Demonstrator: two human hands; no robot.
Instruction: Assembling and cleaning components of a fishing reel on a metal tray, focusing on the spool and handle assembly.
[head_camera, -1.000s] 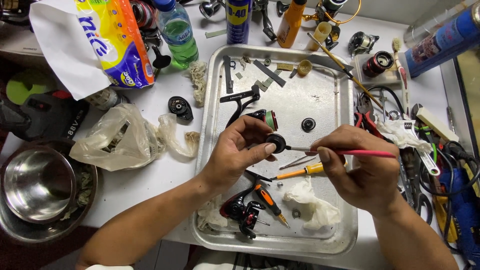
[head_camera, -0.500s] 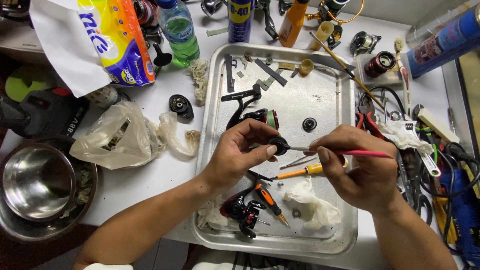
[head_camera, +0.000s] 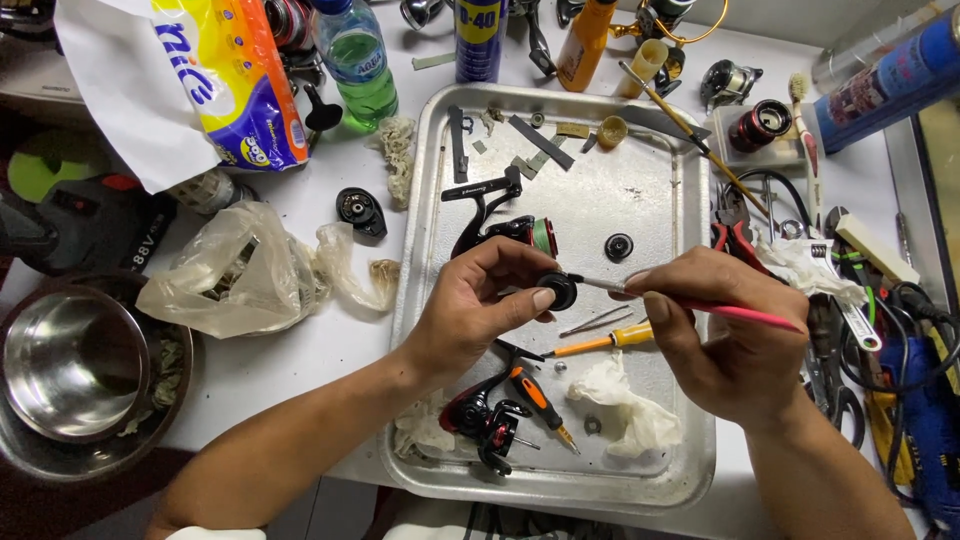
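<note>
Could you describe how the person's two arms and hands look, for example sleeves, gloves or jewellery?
Both forearms are bare; no sleeve reaches them in this view. The left hand and the right hand wear no gloves, and no ring, watch or bracelet shows on the fingers or wrists. The fingernails look short and plain. At the bottom edge, near the left elbow, a small piece of white cloth shows; what it is cannot be told.

You are looking at a yellow, blue and white tissue pack (head_camera: 215, 85) lying at the table's far left corner, a green-labelled bottle (head_camera: 355, 65) and a blue-and-yellow spray can (head_camera: 481, 38) standing beside it.
</note>
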